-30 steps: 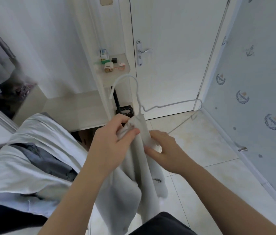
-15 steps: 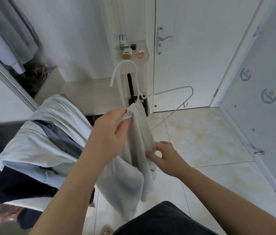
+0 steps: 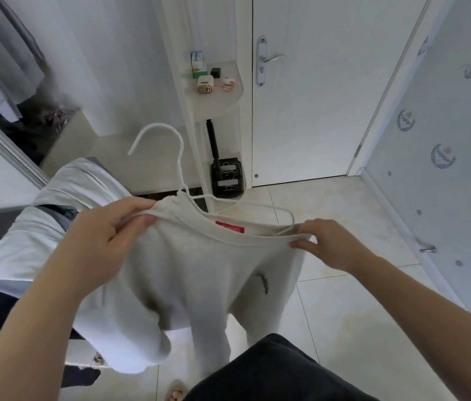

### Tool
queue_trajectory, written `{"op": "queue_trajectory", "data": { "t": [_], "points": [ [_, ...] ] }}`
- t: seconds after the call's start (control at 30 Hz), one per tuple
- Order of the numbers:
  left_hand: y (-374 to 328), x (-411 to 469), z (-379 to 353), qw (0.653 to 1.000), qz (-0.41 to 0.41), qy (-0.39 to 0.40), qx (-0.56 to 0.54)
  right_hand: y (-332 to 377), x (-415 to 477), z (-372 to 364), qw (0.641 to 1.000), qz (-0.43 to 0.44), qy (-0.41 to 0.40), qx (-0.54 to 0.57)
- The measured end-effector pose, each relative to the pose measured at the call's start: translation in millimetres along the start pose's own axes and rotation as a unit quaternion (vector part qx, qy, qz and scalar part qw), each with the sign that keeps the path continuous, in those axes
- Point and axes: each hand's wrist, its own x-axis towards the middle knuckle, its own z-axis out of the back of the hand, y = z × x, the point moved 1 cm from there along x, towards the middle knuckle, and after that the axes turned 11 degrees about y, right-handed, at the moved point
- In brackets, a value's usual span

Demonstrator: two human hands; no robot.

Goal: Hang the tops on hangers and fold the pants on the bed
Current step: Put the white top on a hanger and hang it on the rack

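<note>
While in two hands point(image 3: 107, 235) point(image 3: 334, 246), one top point(image 3: 199, 270), one hanger point(image 3: 180, 169).

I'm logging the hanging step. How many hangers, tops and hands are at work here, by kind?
Hangers: 1, a white wire hanger, its shoulders inside the neck of the top.
Tops: 1, a light grey top, held up by its collar.
Hands: 2, the left hand and the right hand, each pinching the collar.
Total: 4
</note>
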Motion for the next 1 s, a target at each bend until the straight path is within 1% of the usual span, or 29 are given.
{"op": "queue_trajectory", "data": {
  "t": [0.1, 0.17, 0.3, 0.37, 0.47, 0.57, 0.63, 0.7, 0.77, 0.87, 1.0],
  "points": [
    [2, 1, -4, 0.999, -0.003, 0.037, 0.032, 18, -3, 32, 0.998, 0.022, -0.053, 0.014],
    [0, 5, -9, 0.998, -0.008, 0.062, 0.033, 41, -6, 52, 0.996, 0.052, -0.071, 0.028],
    [-33, 15, -28, 0.989, -0.085, 0.122, 0.015, 106, -7, 71, 0.986, 0.138, -0.051, 0.081],
    [-48, 21, -37, 0.984, -0.114, 0.135, 0.01, 134, -5, 69, 0.98, 0.144, -0.045, 0.133],
    [-54, 27, -41, 0.984, -0.128, 0.122, -0.009, 151, -6, 65, 0.969, 0.105, -0.056, 0.216],
    [-47, 26, -36, 0.983, -0.142, 0.116, -0.006, 148, -8, 70, 0.962, 0.077, -0.085, 0.248],
    [-34, 26, -27, 0.988, -0.128, 0.091, 0.009, 138, -12, 82, 0.958, 0.054, -0.1, 0.263],
    [-18, 26, -17, 0.994, -0.095, 0.053, 0.014, 125, -19, 96, 0.961, 0.039, -0.083, 0.261],
    [-8, 25, -12, 0.997, -0.067, 0.031, 0.009, 113, -28, 106, 0.969, 0.03, -0.038, 0.24],
    [-6, 25, -19, 0.998, -0.067, 0.02, 0.004, 104, -34, 112, 0.975, 0.016, 0.013, 0.222],
    [-7, 29, -26, 0.997, -0.072, 0.019, 0.003, 108, -36, 113, 0.979, 0.043, 0.031, 0.199]
  ]
}}
